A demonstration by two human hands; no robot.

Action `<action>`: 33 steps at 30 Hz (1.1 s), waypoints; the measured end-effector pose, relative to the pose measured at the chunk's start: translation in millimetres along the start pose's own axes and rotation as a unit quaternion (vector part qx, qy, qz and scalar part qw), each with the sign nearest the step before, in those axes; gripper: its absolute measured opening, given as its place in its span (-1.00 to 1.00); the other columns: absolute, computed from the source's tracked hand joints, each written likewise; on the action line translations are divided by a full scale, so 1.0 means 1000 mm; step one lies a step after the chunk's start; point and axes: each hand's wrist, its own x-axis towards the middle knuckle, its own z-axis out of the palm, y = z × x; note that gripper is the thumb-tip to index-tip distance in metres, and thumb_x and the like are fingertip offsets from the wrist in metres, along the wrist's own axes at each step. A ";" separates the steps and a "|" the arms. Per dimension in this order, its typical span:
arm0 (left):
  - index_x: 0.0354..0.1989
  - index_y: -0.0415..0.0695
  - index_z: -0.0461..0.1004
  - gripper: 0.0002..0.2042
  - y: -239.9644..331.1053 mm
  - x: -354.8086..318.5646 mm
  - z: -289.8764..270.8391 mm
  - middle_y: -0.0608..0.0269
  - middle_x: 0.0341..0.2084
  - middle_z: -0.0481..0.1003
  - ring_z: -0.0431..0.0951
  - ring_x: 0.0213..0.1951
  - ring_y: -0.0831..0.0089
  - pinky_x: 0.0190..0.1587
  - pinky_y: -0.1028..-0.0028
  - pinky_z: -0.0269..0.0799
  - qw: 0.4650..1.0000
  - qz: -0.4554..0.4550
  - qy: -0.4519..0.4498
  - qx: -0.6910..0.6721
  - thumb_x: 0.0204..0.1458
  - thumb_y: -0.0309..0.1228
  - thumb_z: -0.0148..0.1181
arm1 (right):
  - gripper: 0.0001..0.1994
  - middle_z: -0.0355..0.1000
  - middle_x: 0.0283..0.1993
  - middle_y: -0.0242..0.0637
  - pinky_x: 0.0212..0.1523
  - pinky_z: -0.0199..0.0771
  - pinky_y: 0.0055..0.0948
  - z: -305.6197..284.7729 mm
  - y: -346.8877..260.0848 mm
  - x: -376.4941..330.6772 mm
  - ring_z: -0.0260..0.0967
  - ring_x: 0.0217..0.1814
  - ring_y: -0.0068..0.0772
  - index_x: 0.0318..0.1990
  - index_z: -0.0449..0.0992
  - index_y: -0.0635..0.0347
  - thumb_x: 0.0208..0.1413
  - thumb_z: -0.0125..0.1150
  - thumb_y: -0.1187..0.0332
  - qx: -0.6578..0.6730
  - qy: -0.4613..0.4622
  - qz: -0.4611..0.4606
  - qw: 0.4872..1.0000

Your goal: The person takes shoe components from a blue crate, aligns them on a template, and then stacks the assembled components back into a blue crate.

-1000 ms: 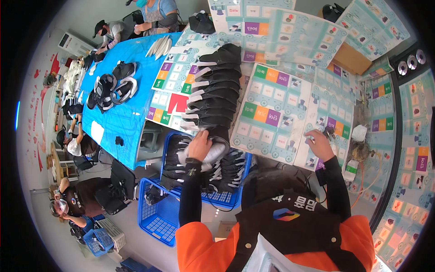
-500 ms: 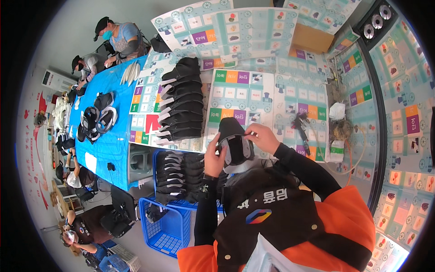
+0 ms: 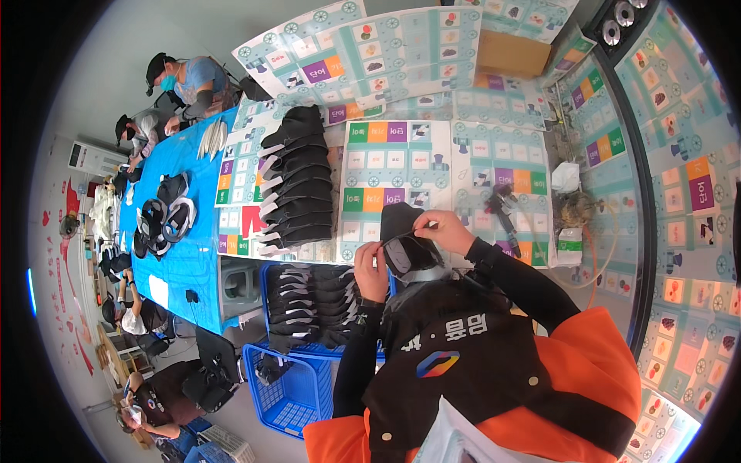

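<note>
Upper (image 3: 396, 224) moved right; blue table (image 3: 193, 251) beside patterned worktable (image 3: 440, 181).

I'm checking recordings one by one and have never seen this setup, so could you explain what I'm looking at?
There is no machine here, just a person's bare hands. A wide fisheye camera worn on the head looks down, so straight edges bend near the rim; left in the picture is the person's left.

The left hand and right hand hold a black shoe-like piece between them, near the table's front edge. Printed sheets cover the table. On it, a row of black pieces lies to the left and a dark tool to the right; its exact kind is hard to tell.
</note>
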 end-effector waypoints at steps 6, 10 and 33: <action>-0.11 -0.23 0.64 -0.85 -0.004 0.014 0.007 0.09 -0.17 0.61 0.62 -0.13 0.13 -0.05 0.30 0.52 0.999 0.032 -0.024 -0.016 0.15 -0.58 0.29 | -0.93 0.57 -0.29 -0.38 -0.14 0.52 -0.49 -0.014 0.005 0.003 0.48 -0.22 -0.59 -0.31 0.57 0.31 0.16 0.37 0.54 -0.018 0.017 0.012 1.000; -0.15 -0.23 0.65 -0.86 -0.010 0.022 0.014 0.11 -0.24 0.61 0.60 -0.16 0.13 -0.07 0.32 0.51 0.997 0.016 -0.038 -0.063 0.12 -0.59 0.30 | -0.92 0.57 -0.32 -0.39 -0.17 0.50 -0.52 -0.022 0.009 0.006 0.46 -0.27 -0.62 -0.32 0.58 0.29 0.15 0.39 0.52 -0.026 0.016 0.011 0.999; 0.30 -0.22 0.36 -0.62 -0.006 0.107 0.000 0.23 0.03 0.52 0.51 0.03 0.46 0.12 0.46 0.39 0.870 -0.219 -0.304 -0.320 0.37 -0.38 0.05 | -0.49 0.47 0.22 -0.25 -0.03 0.62 -0.23 -0.008 -0.042 0.027 0.52 0.11 -0.08 0.21 0.50 -0.01 0.03 0.19 0.50 -0.433 0.118 -0.234 0.863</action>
